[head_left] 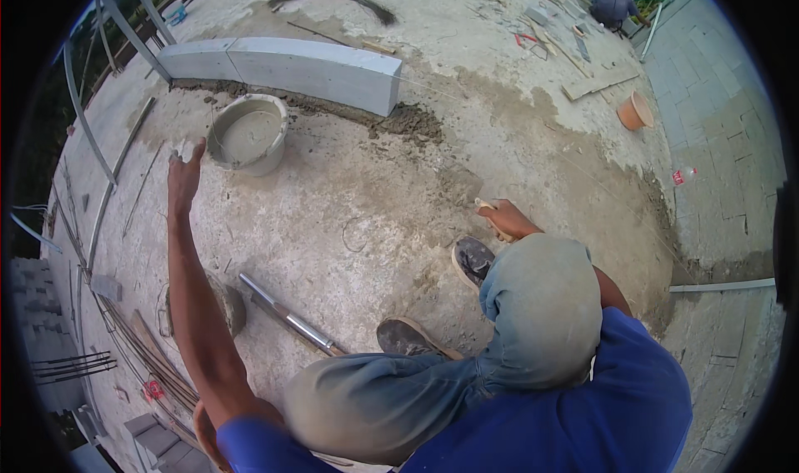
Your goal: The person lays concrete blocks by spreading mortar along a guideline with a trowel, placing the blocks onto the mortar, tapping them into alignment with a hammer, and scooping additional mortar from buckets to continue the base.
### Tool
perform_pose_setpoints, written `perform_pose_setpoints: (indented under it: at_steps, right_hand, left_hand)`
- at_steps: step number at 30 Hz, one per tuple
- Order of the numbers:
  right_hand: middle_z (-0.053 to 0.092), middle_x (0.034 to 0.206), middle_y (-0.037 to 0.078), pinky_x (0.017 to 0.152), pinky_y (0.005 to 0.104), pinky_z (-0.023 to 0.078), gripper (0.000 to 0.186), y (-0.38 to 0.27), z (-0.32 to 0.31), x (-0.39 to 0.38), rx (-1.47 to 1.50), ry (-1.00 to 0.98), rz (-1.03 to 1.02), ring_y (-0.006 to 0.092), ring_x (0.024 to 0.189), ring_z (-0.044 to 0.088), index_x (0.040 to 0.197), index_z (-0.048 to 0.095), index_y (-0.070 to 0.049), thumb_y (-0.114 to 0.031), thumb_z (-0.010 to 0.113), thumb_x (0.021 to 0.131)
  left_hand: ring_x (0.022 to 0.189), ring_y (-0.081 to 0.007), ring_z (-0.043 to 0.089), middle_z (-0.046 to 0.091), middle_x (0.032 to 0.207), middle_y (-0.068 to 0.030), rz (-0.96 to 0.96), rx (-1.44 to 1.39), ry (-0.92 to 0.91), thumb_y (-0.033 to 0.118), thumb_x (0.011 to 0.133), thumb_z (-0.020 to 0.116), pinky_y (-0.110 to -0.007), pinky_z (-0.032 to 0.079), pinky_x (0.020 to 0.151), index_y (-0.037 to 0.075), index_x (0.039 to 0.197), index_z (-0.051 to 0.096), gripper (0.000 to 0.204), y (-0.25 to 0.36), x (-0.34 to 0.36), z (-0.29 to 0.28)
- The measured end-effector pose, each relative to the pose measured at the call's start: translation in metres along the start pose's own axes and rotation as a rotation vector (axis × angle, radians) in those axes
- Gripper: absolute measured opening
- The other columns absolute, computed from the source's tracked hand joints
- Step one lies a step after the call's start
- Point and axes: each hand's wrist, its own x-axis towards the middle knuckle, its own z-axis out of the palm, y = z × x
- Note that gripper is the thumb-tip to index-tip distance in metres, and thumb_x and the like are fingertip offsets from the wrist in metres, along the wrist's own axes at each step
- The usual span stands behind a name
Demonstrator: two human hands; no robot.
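Observation:
My left hand (185, 177) is stretched out beside a round, pale bucket (279, 152) of wet grey mortar. Its thumb and fingers are apart, and nothing shows between them. Low in front of my right knee, my right hand (512, 220) is closed round the light wooden handle of a trowel (483, 204). The trowel's blade is hard to make out against the mortar-stained floor. Beyond the bucket, a row of white blocks (312, 65) lies on a bed of mortar (416, 121), with loose mortar heaped at its right end.
A second bucket (232, 306) is partly hidden behind my left forearm. A metal tube (287, 313) lies near my shoes. Rods (158, 365) run along the left. An orange bucket (635, 112) and a board (601, 83) stand right, with another person (614, 5) crouching farther off.

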Motion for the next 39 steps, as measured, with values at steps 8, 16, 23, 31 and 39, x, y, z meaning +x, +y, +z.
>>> perform_pose_setpoints:
  at_steps: [8, 16, 23, 31, 39]
  right_hand:
    - [0.057, 0.069, 0.01, 0.041, 0.0335, 0.046, 0.037, 0.047, -0.018, 0.058, 0.553, -0.019, 0.144, 0.0196, 0.05, 0.056, 0.09, 0.06, 0.003, -0.034, 0.064, 0.09]
    - [0.058, 0.069, 0.008, 0.046, 0.0324, 0.046, 0.032, -0.002, -0.036, 0.108, 0.227, 0.131, -0.057, 0.0172, 0.051, 0.056, 0.098, 0.061, 0.0, -0.03, 0.063, 0.089]
    - [0.056, 0.066, 0.005, 0.047, 0.0308, 0.043, 0.027, -0.043, -0.026, 0.057, 0.156, 0.068, -0.263, 0.0131, 0.051, 0.053, 0.104, 0.059, -0.002, -0.024, 0.063, 0.089]
    - [0.055, 0.07, 0.002, 0.048, 0.0261, 0.039, 0.024, -0.073, -0.023, 0.013, 0.233, -0.252, -0.372, 0.0077, 0.053, 0.048, 0.104, 0.06, -0.001, -0.022, 0.062, 0.092]
    - [0.06, 0.078, 0.006, 0.053, 0.0287, 0.044, 0.032, -0.166, -0.003, -0.015, -0.06, -0.364, -0.705, 0.0099, 0.058, 0.054, 0.113, 0.061, 0.0, -0.024, 0.064, 0.092]
  left_hand:
    - [0.095, -0.0313, 0.066, 0.067, 0.091, -0.026, -0.068, -0.1, -0.253, 0.064, 0.082, 0.064, -0.04, 0.048, 0.084, -0.017, 0.105, 0.062, 0.084, 0.045, 0.057, 0.085]
    - [0.064, -0.0187, 0.046, 0.053, 0.064, -0.0083, -0.165, -0.123, -0.058, 0.061, 0.093, 0.051, -0.037, 0.04, 0.063, -0.004, 0.074, 0.063, 0.069, 0.06, 0.028, 0.085]
    - [0.055, -0.009, 0.035, 0.036, 0.063, 0.0046, -0.382, -0.367, -0.33, 0.052, 0.098, 0.054, -0.029, 0.033, 0.051, 0.012, 0.073, 0.052, 0.047, 0.105, -0.054, 0.06]
    - [0.054, -0.0111, 0.041, 0.036, 0.063, 0.0035, -0.681, -0.796, -0.566, 0.049, 0.1, 0.051, -0.031, 0.039, 0.055, 0.016, 0.071, 0.04, 0.045, 0.114, -0.186, 0.02]
    - [0.076, -0.0372, 0.063, 0.067, 0.083, -0.0252, -0.47, -0.133, 0.058, 0.045, 0.104, 0.035, -0.047, 0.045, 0.077, -0.01, 0.09, 0.065, 0.064, -0.014, -0.224, 0.047]
